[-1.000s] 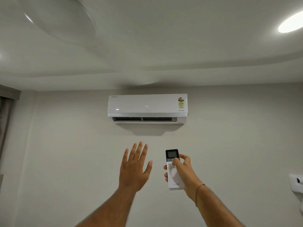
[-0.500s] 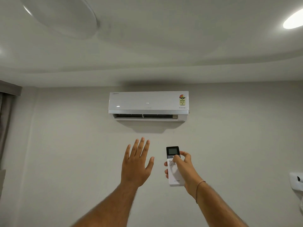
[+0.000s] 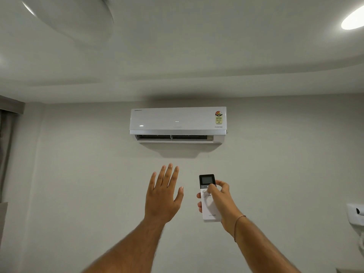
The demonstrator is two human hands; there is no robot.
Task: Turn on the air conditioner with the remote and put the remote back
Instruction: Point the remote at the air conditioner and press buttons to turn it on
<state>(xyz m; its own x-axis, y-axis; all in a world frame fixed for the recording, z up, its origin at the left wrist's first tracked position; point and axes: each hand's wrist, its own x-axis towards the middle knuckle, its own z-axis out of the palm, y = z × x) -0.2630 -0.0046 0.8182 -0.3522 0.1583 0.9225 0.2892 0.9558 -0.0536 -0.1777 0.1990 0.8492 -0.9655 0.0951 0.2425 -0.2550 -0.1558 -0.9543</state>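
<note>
1. The right hand (image 3: 220, 201) is closed around a white remote (image 3: 209, 200), held upright with its dark screen end on top. The fingers wrap the back of the body, their tips showing past its left edge, and the thumb (image 3: 212, 187) lies across the front, its tip on the buttons just below the screen.
2. The remote sits in the air in front of the wall, at about 5 o'clock from the air conditioner (image 3: 177, 124) and well below it.
3. The left hand (image 3: 162, 196) is raised beside it, at 9 o'clock from the remote, fully open and holding nothing. Its back faces the camera, the fingers straight and pointing up, close together, the thumb spread out toward the remote without touching it.
4. The air conditioner is mounted high on the wall (image 3: 78, 174), near the ceiling. Its lower flap is swung open, showing dark slots behind it. Two tiny lights show near the middle of its front panel, and a coloured sticker (image 3: 218, 117) sits at the panel's top right.
5. A thin bracelet (image 3: 239, 219) circles the right wrist.
6. On the ceiling a round lamp (image 3: 352, 20) glows at 2 o'clock, and a blurred fan (image 3: 67, 18) spins at 11 o'clock.
7. A curtain (image 3: 6, 150) hangs at the left edge, at 9 o'clock.
</note>
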